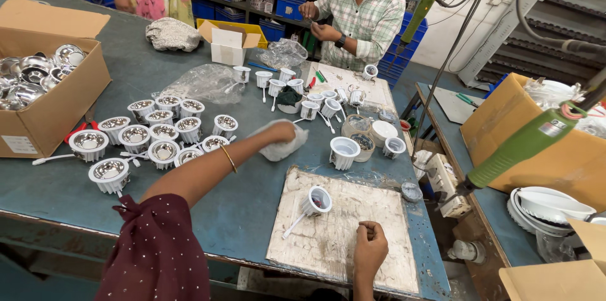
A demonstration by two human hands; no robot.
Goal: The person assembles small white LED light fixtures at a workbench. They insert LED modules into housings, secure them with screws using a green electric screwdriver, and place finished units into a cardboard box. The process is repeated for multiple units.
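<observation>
Even, bright overhead light fills my view, and my hands throw only faint, soft shadows onto the blue worktable (252, 206). Glare sparkles off the chrome reflectors in the cardboard box (47, 112). Everything looks sharp, without motion blur. The wide lens bends straight edges outward near the corners of the frame.

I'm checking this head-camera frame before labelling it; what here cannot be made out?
- Left hand: covered by the white cloth it grips.
- Right hand: a closed fist; any contents are hidden.
- Brown cardboard box of shiny metal reflectors: cut off by the left edge.
- Round white lamp housing: inside detail too small.
</observation>
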